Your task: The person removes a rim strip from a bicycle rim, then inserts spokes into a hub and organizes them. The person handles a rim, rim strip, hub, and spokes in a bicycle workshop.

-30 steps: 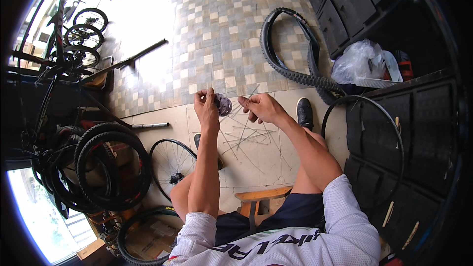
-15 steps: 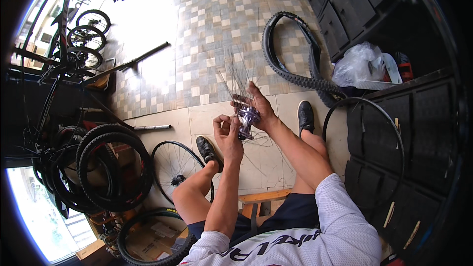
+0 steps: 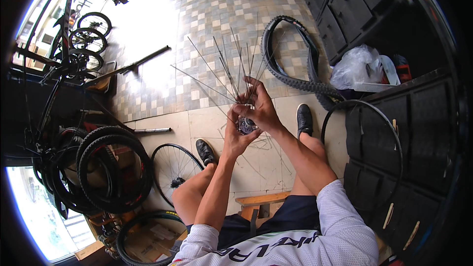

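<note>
- Nearest the camera, the person sat on a wooden stool (image 3: 256,202), knees apart, both forearms rising from the lower edge.
- The left hand (image 3: 235,133) was cupped beneath a small wheel hub (image 3: 245,125), its grip curled closed against the hub's underside.
- The right hand (image 3: 261,108) came over the top of the same hub, fingers wrapped shut around it where the spokes leave it.
- The hub sat between the two hands, held up in the air above the floor, out in front of the knees.
- A bundle of thin metal spokes (image 3: 231,69) fanned up and away from the hub, spreading wide at the far ends.
- On the floor (image 3: 197,83) by the left shoe (image 3: 205,151) lay a spoked wheel (image 3: 173,167); the right shoe (image 3: 304,119) sat on the pale tiles.
- To the left, a stack of tyres (image 3: 111,167) leaned together.
- To the right stood a bare rim (image 3: 389,138) against dark drawers (image 3: 423,118).
- Farther out, a knobbly tyre (image 3: 290,74) curled on the tiles beside a plastic bag (image 3: 357,69).
- Farthest left, bicycles (image 3: 84,39) stood in bright light.
</note>
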A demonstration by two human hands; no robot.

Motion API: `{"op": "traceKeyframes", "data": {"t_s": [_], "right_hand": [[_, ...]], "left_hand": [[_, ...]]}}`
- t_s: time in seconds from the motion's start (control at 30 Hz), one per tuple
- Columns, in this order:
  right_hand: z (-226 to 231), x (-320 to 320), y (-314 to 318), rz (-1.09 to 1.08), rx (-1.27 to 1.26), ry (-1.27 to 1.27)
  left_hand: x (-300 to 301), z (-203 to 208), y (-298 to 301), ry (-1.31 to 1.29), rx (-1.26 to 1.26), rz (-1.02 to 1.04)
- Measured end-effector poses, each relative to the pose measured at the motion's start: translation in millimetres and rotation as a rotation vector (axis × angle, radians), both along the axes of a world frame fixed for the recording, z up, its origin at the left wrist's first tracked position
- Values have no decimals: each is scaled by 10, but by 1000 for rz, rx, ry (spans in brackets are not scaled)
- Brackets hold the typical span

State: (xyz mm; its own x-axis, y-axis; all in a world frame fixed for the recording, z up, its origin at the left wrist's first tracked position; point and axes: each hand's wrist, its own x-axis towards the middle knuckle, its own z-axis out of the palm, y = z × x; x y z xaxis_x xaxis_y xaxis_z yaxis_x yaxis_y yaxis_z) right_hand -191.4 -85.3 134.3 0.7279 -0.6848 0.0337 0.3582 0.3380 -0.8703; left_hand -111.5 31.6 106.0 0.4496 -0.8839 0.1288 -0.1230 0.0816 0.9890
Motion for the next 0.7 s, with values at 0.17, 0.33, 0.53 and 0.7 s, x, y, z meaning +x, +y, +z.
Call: {"op": "traceKeyframes", "data": {"t_s": [0.17,0.33,0.53,0.7], "right_hand": [[-69,-110,-170,-17,42,-225],[111,-117,-158,-27,170,-224],[-126,-107,-161,-105,-519,459],[-158,-88,-207,325,-6,261]], "left_hand": [[-104,61,-63,209,-20,56],[-22,3,-10,306,12,152],[-60,89,-64,473,-56,30],[-23,116,-52,403,-45,36]]}}
